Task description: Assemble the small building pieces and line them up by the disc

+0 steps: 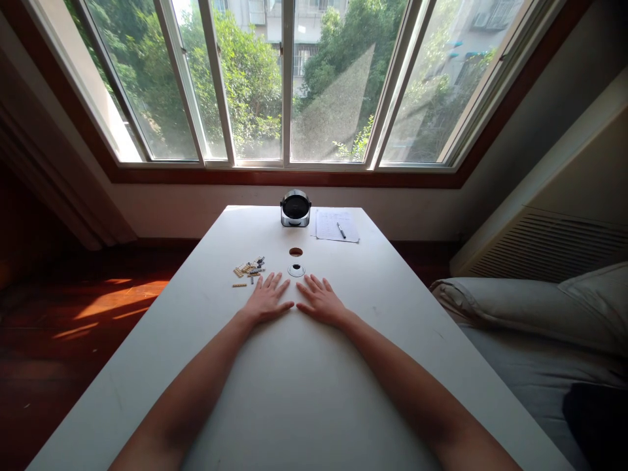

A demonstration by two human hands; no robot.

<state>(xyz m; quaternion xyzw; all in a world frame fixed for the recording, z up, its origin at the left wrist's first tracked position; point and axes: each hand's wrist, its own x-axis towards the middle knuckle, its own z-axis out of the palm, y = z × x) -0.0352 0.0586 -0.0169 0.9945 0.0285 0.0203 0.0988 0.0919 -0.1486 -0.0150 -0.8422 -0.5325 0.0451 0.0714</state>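
Note:
Both of my hands lie flat, palms down, on the white table (289, 379). My left hand (267, 299) has its fingers spread and holds nothing. Just beyond its fingertips, to the left, is a loose pile of small tan and dark grey pieces (250, 268), too small to make out clearly; they look like toy building bricks. My right hand (320, 299) is also spread and bare, its thumb tip close to the left thumb but apart from it. A round cover with a dark centre (296, 271) lies on the tabletop just past the gap between my hands.
Behind the cover, a round hole (296, 252) opens in the tabletop. A round black device on a stand (295, 209) stands near the far edge. To its right, a black pen (341, 230) lies on paper sheets (326, 226). A bed (540, 366) borders the right side.

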